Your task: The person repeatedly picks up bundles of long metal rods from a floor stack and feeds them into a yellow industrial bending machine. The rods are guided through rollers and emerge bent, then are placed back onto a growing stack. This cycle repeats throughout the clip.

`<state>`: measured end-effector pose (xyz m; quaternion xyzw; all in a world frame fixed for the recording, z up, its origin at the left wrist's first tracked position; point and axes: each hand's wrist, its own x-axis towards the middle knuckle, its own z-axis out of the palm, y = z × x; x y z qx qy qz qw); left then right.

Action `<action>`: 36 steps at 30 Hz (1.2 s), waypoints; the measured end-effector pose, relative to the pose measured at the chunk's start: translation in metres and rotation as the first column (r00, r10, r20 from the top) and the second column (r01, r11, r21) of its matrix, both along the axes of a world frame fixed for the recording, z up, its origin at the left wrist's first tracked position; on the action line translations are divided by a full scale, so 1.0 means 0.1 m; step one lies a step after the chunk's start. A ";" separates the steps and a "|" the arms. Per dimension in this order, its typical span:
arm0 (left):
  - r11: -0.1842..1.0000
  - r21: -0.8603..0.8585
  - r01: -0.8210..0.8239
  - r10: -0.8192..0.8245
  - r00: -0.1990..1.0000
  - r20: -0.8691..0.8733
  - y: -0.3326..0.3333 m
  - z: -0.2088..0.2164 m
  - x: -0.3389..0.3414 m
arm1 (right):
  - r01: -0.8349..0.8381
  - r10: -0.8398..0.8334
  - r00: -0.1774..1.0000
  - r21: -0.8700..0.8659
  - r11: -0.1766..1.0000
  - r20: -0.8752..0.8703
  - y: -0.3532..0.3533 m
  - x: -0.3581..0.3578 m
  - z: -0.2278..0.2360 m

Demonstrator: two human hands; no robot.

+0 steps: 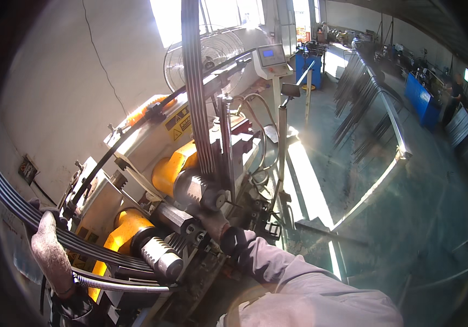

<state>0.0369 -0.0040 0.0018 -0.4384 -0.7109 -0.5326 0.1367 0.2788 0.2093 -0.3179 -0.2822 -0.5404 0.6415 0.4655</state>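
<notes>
Your gloved left hand [51,245] is curled round the lower steel rods [89,244], which run from the left edge to the lower grooved roller [160,257]; your right hand [212,220] reaches in under the upper grooved roller [196,189], its fingers too hidden to tell their grip; the upper steel rods [193,82] rise steeply beside that roller; expect both bundles to be stiff, springy and fairly heavy, best gripped well out from the rollers; the yellow arms [126,230] and ribbed metal tube [125,284] crowd the lower rods; the wire-guarded fan [174,65] stands behind.
</notes>
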 end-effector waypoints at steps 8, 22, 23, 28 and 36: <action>0.950 -0.246 0.194 -0.245 0.950 -0.194 0.30 0.09 0.11 | 0.100 -0.095 0.993 0.063 0.993 -0.076 0.09 -0.08 -0.27; 0.939 -0.315 0.135 -0.263 0.872 -0.412 0.21 0.02 0.01 | 0.027 -0.039 0.990 -0.096 0.995 -0.135 0.03 -0.08 -0.15; 0.937 -0.344 0.065 -0.228 0.860 -0.458 0.20 0.03 0.00 | 0.035 -0.040 0.993 -0.051 0.998 -0.108 0.02 -0.07 -0.12; 0.937 -0.347 0.028 -0.220 0.819 -0.530 0.17 0.08 0.03 | 0.007 -0.010 1.000 -0.100 0.995 -0.027 0.03 -0.07 -0.11; 0.929 -0.368 -0.019 -0.252 0.696 -0.673 0.13 0.15 0.16 | 0.020 -0.017 0.999 -0.094 0.995 0.029 0.03 -0.08 -0.14</action>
